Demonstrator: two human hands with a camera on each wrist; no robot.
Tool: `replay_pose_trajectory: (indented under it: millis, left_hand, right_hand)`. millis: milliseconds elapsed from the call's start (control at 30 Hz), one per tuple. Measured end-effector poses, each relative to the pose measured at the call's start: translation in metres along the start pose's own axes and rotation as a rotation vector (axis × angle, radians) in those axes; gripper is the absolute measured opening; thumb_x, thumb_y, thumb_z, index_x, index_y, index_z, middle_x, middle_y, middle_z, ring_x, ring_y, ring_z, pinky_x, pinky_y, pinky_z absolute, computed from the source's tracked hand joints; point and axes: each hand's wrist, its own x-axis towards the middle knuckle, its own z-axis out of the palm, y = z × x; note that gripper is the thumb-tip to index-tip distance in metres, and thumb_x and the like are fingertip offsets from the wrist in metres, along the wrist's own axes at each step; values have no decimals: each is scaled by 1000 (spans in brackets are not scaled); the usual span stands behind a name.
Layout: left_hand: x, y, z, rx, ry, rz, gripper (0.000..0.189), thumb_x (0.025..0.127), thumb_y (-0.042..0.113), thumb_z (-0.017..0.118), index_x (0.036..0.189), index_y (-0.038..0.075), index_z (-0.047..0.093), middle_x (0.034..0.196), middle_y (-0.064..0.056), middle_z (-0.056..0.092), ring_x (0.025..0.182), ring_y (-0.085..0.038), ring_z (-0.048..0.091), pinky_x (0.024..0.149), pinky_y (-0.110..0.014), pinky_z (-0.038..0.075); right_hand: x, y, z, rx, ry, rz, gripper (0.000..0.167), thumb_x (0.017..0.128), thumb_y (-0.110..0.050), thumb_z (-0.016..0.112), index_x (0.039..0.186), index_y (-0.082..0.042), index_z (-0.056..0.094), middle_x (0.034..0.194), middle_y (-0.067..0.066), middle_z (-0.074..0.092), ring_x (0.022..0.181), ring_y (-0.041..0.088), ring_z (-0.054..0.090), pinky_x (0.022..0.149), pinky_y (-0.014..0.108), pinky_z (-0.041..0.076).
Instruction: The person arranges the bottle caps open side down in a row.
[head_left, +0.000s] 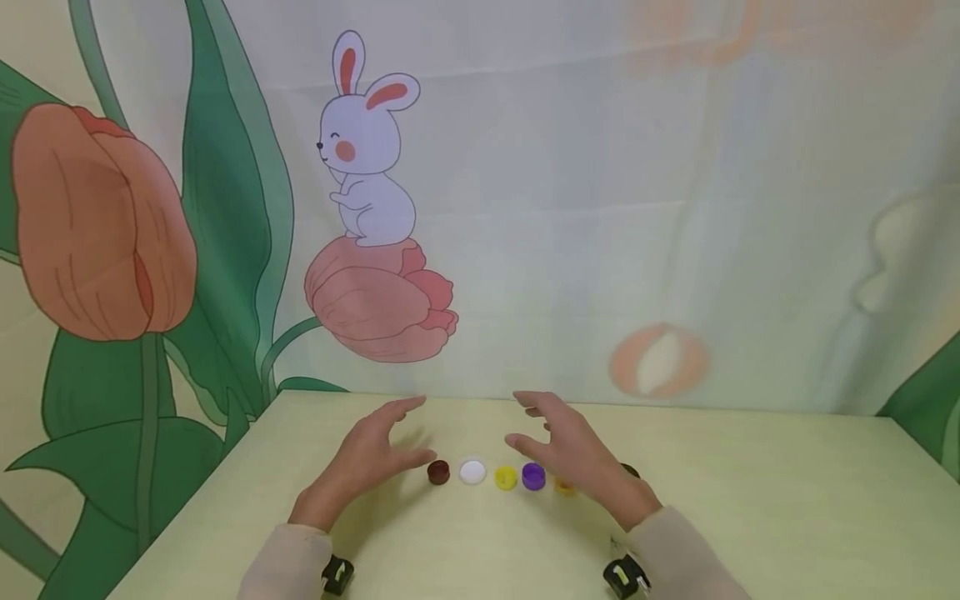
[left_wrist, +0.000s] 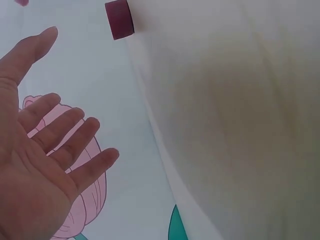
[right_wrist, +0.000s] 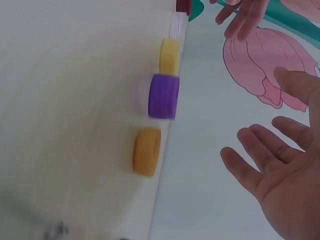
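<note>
Several small round caps stand in a row on the table. From the left in the head view they are a brown cap (head_left: pixel 438 472), a white cap (head_left: pixel 472 472), a yellow cap (head_left: pixel 506 477), a purple cap (head_left: pixel 534 477) and an orange cap (head_left: pixel 565 486), partly covered by my right hand (head_left: pixel 566 442). A dark round thing (head_left: pixel 630 471) shows beyond that wrist, mostly hidden. My left hand (head_left: pixel 371 454) hovers with spread fingers, its thumb near the brown cap. Both palms face inward above the row, and neither hand holds anything.
The pale yellow table (head_left: pixel 480 550) runs back to a hanging cloth (head_left: pixel 525 250) printed with a rabbit and tulips. A small black device (head_left: pixel 337 575) sits at the left wrist, and a similar device (head_left: pixel 626 577) at the right.
</note>
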Motion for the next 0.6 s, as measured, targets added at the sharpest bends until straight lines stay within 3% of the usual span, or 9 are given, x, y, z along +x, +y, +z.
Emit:
replay_pose_trajectory:
  millis: [133, 367, 600]
  left_hand:
    - [0, 0, 0, -51, -12, -45, 78, 85, 28, 92, 154, 15, 57, 152, -11, 58, 134, -37, 58, 106, -59, 49]
    - [0, -2, 2, -87, -41, -39, 76, 85, 27, 92, 152, 16, 59, 151, -10, 59, 132, -37, 60, 103, -59, 51]
    - [-2, -4, 2, -120, -69, -53, 69, 85, 25, 92, 147, 16, 64, 148, -8, 62, 129, -35, 62, 101, -56, 54]
  right_hand:
    - [5, -5, 12, 4, -10, 0, 62, 99, -20, 79, 152, -3, 53, 149, 15, 58, 135, 36, 57, 109, 53, 48]
    - [10, -8, 30, 27, -18, -25, 59, 96, -20, 81, 147, -2, 57, 146, 14, 61, 131, 36, 60, 106, 53, 50]
    - [15, -9, 44, 78, -76, -20, 58, 97, -23, 80, 146, -2, 58, 146, 14, 61, 133, 37, 58, 109, 54, 48]
